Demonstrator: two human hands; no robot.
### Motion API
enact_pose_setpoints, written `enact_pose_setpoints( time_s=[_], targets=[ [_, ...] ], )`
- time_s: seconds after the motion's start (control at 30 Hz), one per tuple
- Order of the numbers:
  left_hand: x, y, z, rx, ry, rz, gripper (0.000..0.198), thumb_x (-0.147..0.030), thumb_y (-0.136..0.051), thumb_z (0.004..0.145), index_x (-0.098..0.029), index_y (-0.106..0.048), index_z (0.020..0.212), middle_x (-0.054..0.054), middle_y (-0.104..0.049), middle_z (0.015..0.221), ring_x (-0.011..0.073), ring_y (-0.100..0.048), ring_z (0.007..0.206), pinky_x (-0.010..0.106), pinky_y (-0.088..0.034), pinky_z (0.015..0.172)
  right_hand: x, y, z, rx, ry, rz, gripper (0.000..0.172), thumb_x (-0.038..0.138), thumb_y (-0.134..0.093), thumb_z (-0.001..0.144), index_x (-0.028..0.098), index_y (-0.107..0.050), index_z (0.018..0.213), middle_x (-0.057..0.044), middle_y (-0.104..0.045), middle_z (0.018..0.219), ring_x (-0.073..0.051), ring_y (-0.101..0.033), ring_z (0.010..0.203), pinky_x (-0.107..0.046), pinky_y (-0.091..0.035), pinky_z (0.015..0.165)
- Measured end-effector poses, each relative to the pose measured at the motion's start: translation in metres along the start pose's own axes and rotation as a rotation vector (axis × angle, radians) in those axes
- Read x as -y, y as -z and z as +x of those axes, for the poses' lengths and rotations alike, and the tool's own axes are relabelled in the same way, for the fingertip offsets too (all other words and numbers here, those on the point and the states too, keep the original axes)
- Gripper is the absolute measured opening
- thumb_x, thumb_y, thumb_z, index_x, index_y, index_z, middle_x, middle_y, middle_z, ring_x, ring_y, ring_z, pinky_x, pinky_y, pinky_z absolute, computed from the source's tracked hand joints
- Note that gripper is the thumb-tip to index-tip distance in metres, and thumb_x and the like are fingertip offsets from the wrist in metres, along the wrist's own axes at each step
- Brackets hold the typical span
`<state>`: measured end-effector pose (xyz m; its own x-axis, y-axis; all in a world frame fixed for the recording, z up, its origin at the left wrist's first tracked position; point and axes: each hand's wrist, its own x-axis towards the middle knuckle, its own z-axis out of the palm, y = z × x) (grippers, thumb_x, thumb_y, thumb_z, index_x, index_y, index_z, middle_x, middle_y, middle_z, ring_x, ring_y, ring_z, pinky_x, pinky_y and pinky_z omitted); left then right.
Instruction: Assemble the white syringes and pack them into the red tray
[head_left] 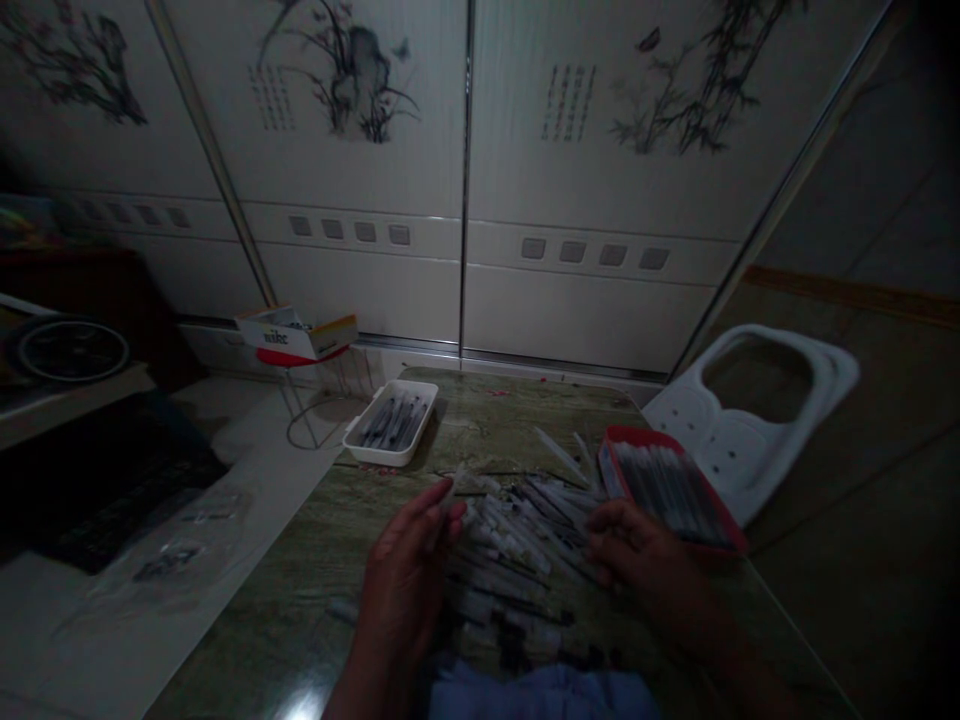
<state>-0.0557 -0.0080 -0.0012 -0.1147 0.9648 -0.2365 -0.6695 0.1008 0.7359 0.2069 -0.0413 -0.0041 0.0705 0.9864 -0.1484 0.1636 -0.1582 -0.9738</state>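
Observation:
My left hand [411, 555] is closed around a clear pen tube [444, 508], its fingers curled at the left of a loose pile of pen parts [525, 530]. At the pile's right side is my right hand [630, 550], fingers bent and pressed together; what they hold, if anything, is too dark to make out. A red tray [731, 530] filled with rows of clear pen tubes lies just beyond my right hand. Farther back on the left, a white tray [397, 457] holds several dark-tipped pens. Small black parts [510, 640] lie near the table's front edge.
The green marbled table [285, 590] carries everything. A white plastic chair [780, 440] stands at the right. Behind on the left, a red stool [289, 357] bears an open box [300, 335]. Sliding cabinet doors [360, 290] rise behind the table. Blue cloth [540, 695] shows at the bottom.

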Motion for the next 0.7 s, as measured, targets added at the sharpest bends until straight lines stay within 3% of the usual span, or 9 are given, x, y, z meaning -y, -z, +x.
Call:
enact_pose_setpoints(
  time_s=[0.13, 0.23, 0.43, 0.7],
  targets=[
    [0.004, -0.002, 0.002, -0.008, 0.022, 0.014, 0.053, -0.013, -0.079, 0.077, -0.020, -0.066, 0.128, 0.009, -0.073, 0.120, 0.0155, -0.073, 0.095, 0.019, -0.058, 0.077, 0.000, -0.002, -0.002, 0.033, 0.014, 0.075, 0.020, 0.035, -0.065, 0.087, 0.021, -0.055, 0.099, 0.004, -0.062, 0.072, -0.011, -0.054, 0.055, -0.022, -0.039, 0.051],
    [0.007, 0.000, 0.006, -0.008, 0.056, -0.030, 0.047, -0.007, -0.074, 0.081, -0.018, -0.066, 0.125, 0.011, -0.070, 0.125, 0.0163, -0.072, 0.099, 0.021, -0.058, 0.084, 0.002, -0.005, -0.004, 0.092, 0.012, 0.089, 0.020, 0.036, -0.064, 0.088, 0.021, -0.055, 0.098, 0.005, -0.062, 0.071, -0.009, -0.053, 0.053, -0.021, -0.037, 0.049],
    [0.013, 0.009, 0.012, -0.019, 0.062, -0.105, 0.041, -0.006, -0.069, 0.085, -0.020, -0.063, 0.123, 0.009, -0.072, 0.107, 0.0175, -0.072, 0.098, 0.029, -0.058, 0.091, 0.006, -0.010, -0.010, 0.199, -0.028, 0.081, 0.017, 0.033, -0.065, 0.085, 0.021, -0.054, 0.091, 0.006, -0.060, 0.065, -0.008, -0.052, 0.049, -0.019, -0.033, 0.046],
    [0.006, 0.008, 0.011, -0.026, 0.069, -0.141, 0.040, -0.007, -0.068, 0.087, -0.023, -0.064, 0.123, 0.003, -0.069, 0.103, 0.0096, -0.067, 0.078, 0.019, -0.057, 0.068, 0.010, -0.012, -0.015, 0.306, -0.028, 0.086, 0.017, 0.032, -0.065, 0.085, 0.020, -0.053, 0.087, 0.006, -0.057, 0.063, -0.007, -0.047, 0.049, -0.019, -0.033, 0.048]
  ],
)
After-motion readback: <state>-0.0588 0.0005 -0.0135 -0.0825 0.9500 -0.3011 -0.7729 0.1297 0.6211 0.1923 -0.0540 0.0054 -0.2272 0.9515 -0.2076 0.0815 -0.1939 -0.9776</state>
